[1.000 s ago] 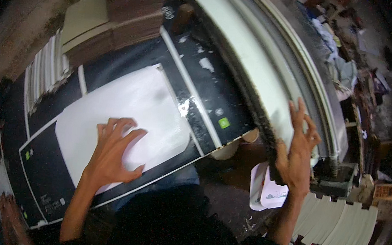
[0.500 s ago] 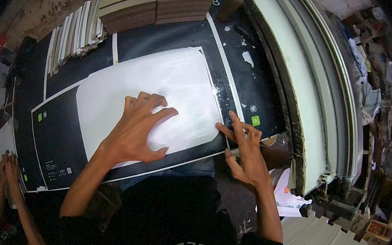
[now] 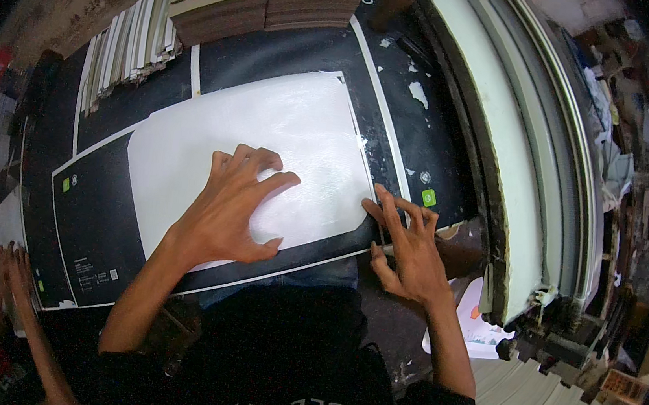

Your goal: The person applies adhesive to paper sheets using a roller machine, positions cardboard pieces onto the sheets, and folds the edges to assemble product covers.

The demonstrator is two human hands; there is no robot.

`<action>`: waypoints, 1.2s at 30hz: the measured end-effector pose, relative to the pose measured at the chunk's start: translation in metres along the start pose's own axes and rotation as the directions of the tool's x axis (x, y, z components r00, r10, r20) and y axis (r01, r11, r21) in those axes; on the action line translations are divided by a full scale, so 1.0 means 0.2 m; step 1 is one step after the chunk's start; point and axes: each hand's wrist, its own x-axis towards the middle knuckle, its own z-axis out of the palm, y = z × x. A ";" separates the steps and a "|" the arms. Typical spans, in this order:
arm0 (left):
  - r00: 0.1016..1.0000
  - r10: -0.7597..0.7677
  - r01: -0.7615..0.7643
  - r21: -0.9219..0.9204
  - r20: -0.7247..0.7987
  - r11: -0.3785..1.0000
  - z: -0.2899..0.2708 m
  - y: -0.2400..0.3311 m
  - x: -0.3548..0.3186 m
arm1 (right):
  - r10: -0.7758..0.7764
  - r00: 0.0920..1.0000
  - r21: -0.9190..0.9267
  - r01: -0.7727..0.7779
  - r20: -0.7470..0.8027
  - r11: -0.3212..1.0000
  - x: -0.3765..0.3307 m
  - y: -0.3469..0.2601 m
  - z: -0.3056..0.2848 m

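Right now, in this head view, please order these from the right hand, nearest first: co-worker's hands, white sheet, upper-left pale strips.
From the right hand:
1. White sheet, immediately left, at its fingertips.
2. Pale strips, upper left.
3. Co-worker's hands, far left.

The room is dim. Light pools on the glossy white sheet (image 3: pixel 321 155), sheen brightest toward its right; small glints dot the black tabletop (image 3: pixel 448 152) beside it. Fisheye distortion bows the pale panel (image 3: pixel 502 126) at right; the clutter (image 3: pixel 616 170) beyond blurs into black vignetting.
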 end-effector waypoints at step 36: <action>0.936 -0.320 0.325 0.013 -0.147 0.945 -0.26 -0.57 -0.68 | -0.734 0.587 0.185 0.724 0.341 0.665 0.52 -0.93 0.46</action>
